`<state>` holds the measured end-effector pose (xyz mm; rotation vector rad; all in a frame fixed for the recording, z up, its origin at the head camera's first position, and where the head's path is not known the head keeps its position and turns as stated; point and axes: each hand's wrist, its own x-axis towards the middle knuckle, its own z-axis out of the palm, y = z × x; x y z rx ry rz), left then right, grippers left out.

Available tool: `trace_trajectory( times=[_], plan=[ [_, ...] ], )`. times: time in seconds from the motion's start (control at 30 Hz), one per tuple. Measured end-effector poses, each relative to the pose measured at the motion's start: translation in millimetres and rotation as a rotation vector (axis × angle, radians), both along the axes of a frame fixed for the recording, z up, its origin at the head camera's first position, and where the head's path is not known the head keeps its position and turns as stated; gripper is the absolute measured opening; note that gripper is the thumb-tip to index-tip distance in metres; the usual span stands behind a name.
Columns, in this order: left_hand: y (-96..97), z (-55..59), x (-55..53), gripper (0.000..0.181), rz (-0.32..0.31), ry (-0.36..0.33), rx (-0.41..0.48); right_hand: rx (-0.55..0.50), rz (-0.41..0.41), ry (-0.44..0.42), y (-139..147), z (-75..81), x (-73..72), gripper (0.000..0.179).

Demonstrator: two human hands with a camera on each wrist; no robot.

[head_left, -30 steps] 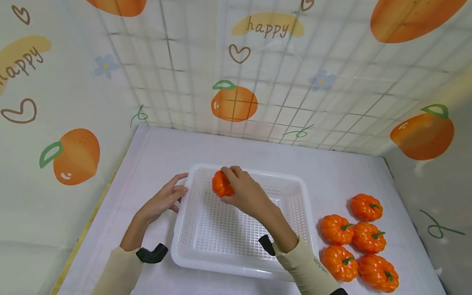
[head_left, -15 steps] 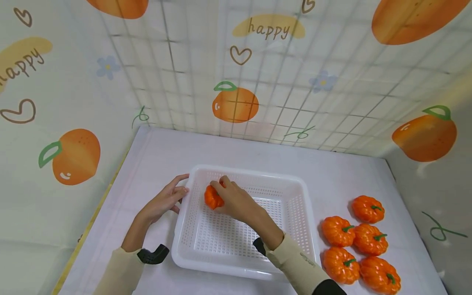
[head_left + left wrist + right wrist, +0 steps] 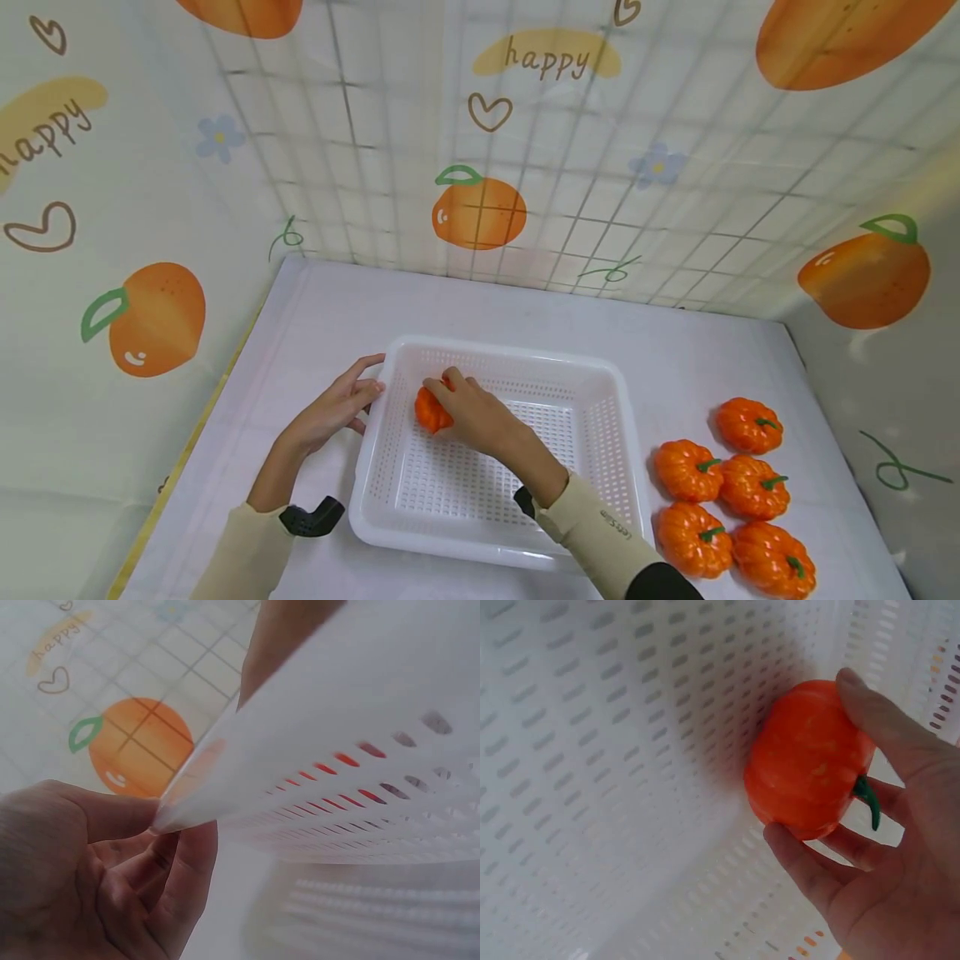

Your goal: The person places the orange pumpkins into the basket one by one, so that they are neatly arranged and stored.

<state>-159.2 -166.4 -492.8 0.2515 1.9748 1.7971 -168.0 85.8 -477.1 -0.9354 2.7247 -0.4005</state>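
An orange pumpkin (image 3: 806,761) was held by the right hand (image 3: 476,418) inside the white basket (image 3: 480,492), its rim (image 3: 361,467) pinched by the left hand (image 3: 333,408), with placing apparently under way and release called for next.

In the head view the right hand's grip (image 3: 482,420) hides part of the pumpkin (image 3: 430,412), stem (image 3: 868,801) included; the right sleeve (image 3: 592,540) runs off the bottom edge, its print (image 3: 617,525) too small to read. The left wrist view cuts off the basket (image 3: 352,690) at the right and blurs the red patches (image 3: 346,759) behind its holes.
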Motion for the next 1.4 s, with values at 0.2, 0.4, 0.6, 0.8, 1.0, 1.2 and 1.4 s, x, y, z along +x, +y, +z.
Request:
trace_trajectory(
  times=[0.2, 0.4, 0.6, 0.8, 1.0, 1.2, 1.4],
  plan=[
    [-0.9, 0.0, -0.2, 0.053, 0.001, 0.003, -0.008, -0.005, 0.014, 0.009, 2.7, 3.7, -0.2, 0.074],
    [0.7, 2.5, -0.2, 0.054, 0.001, 0.001, -0.017, -0.020, -0.010, 0.001, 6.0, 11.7, -1.6, 0.080],
    [0.5, 1.6, -0.2, 0.054, -0.001, -0.004, -0.026, 0.008, -0.019, 0.046, 11.5, 19.7, -0.6, 0.082],
    [-2.5, 2.5, 0.7, 0.055, -0.002, 0.006, -0.042, 0.031, -0.061, 0.120, 25.7, 35.6, 0.9, 0.080],
    [-2.0, 4.6, 0.2, 0.055, -0.022, 0.020, -0.019, -0.005, -0.082, 0.220, 56.8, 57.3, 2.4, 0.069],
    [-2.0, 5.1, 0.1, 0.057, -0.039, 0.037, -0.009, -0.015, -0.169, 0.252, 98.5, 75.6, 3.1, 0.064],
    [0.4, 4.5, 1.9, 0.057, -0.041, 0.039, 0.000, 0.010, -0.311, 0.249, 151.6, 83.1, 0.2, 0.063]
  ],
)
